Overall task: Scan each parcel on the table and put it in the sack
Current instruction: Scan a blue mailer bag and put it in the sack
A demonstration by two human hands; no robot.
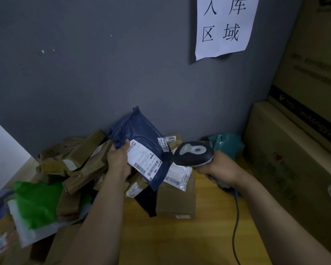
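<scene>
My left hand (118, 161) grips the left edge of a dark blue plastic mailer (139, 132) and holds it tilted above the table, its white shipping label (144, 159) facing me. My right hand (221, 171) holds a dark handheld barcode scanner (193, 153) by its handle. The scanner's head is just right of the label, close to the mailer's edge, and its cable (235, 226) trails down toward me. Under and behind the mailer lies a pile of parcels: brown padded envelopes (84, 161), a cardboard box (177, 199) and a white bubble mailer (178, 174).
A green bag (36, 203) lies on white and brown packages at the lower left. A teal bag (225, 144) sits in the back corner. Large cardboard boxes (294, 159) line the right side. The yellow wooden table (180, 241) meets a grey wall carrying a paper sign (225, 25).
</scene>
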